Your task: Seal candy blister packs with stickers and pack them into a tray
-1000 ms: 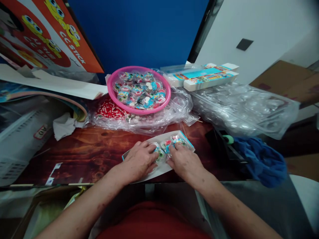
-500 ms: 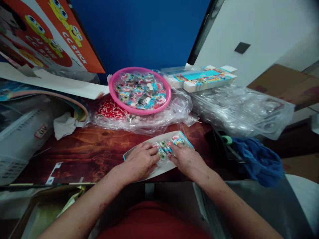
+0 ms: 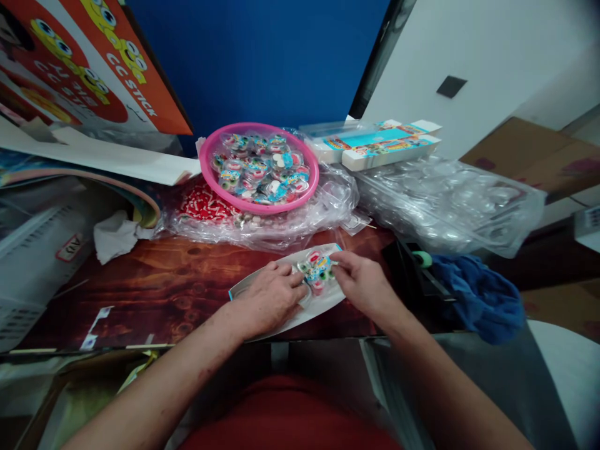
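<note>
A white card sheet [image 3: 328, 307] with blue ends lies on the wooden table, bowed along its near edge. On it sit several small clear-wrapped candy packets [image 3: 319, 270] with eyeball and red-and-white pieces. My left hand [image 3: 274, 297] lies palm down over the card's left and middle, fingers stretched out and touching the packets; what is under the palm is hidden. At the right end my right hand [image 3: 363, 281] has thumb and fingers pinched on the edge of a packet. Behind, a pink plastic basin [image 3: 315, 178] holds many similar packets.
Under the basin is a clear bag with red-and-white pieces [image 3: 201, 203]. Flat blue-and-white boxes [image 3: 389, 153] and clear plastic trays [image 3: 450, 194] stand at the back right. A blue cloth [image 3: 478, 294] lies right, beside a black tape dispenser [image 3: 407, 275]. A white basket [image 3: 32, 294] stands left.
My right hand has drawn back slightly to the right and gone from fingers laid over the packets to a pinch. The packets on the card sit closer together. My left hand stays nearly in place.
</note>
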The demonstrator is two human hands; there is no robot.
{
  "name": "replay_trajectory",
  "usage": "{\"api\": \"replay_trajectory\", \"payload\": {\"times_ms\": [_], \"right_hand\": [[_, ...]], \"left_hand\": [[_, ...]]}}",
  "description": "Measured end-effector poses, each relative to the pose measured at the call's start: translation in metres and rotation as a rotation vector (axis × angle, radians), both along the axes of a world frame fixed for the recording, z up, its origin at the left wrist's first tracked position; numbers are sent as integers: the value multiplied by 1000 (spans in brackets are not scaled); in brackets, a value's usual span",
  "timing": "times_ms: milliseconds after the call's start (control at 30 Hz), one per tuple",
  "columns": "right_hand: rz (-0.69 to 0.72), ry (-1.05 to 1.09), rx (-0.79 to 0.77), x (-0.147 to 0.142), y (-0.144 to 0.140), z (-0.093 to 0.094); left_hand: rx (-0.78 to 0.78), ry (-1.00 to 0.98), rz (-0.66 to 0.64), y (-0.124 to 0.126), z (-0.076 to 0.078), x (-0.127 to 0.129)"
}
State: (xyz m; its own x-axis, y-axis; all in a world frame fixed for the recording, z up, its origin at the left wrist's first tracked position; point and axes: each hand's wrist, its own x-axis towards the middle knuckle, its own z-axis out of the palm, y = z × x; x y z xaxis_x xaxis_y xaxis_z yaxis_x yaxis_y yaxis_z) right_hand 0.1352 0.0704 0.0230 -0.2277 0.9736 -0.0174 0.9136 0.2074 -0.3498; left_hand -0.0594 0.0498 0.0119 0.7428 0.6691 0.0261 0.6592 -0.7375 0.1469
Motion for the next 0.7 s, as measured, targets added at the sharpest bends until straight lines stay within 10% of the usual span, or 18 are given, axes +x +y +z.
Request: {"api": "replay_trajectory", "payload": {"times_ms": [300, 533, 700], "right_hand": [[149, -349, 201, -13, 2, 9], [98, -467, 249, -21, 12, -26], [94, -391, 392, -11, 34, 0]], "left_hand": [[-10, 13, 106, -8, 0, -13], [40, 5, 63, -13, -5, -1], [188, -295, 217, 20, 25, -33]]}}
